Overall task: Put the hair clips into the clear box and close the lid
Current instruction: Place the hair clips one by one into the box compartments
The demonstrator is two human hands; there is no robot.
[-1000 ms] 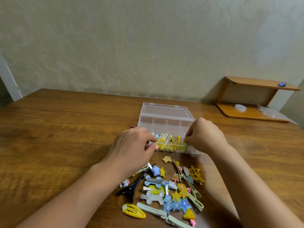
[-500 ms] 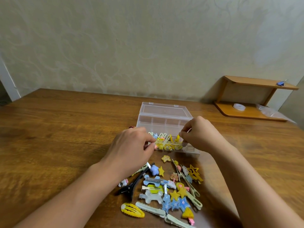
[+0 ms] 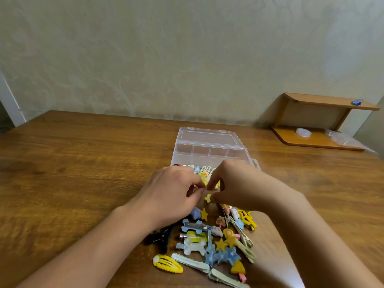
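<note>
Since the earlier frame our right hand (image 3: 234, 183) has left the right end of the clear box (image 3: 209, 154) and come in toward the left hand (image 3: 172, 194), so both now meet at the box's near edge; the fingertips of both hands are drawn together, curled almost tip to tip, and we cannot tell what, if anything, either grip pinches, since the spot is small and blurred; a small yellow star clip (image 3: 207, 198) lies on the surface just below the fingertips; the box stands with its lid (image 3: 207, 137) open and tilted back, some yellow and white clips (image 3: 204, 173) already inside its near part; the pile of hair clips (image 3: 218, 242) lies on the wooden surface (image 3: 72, 173) near us, in front of the box, among them a yellow snap clip (image 3: 167, 266) and a black claw clip (image 3: 162, 238)
</note>
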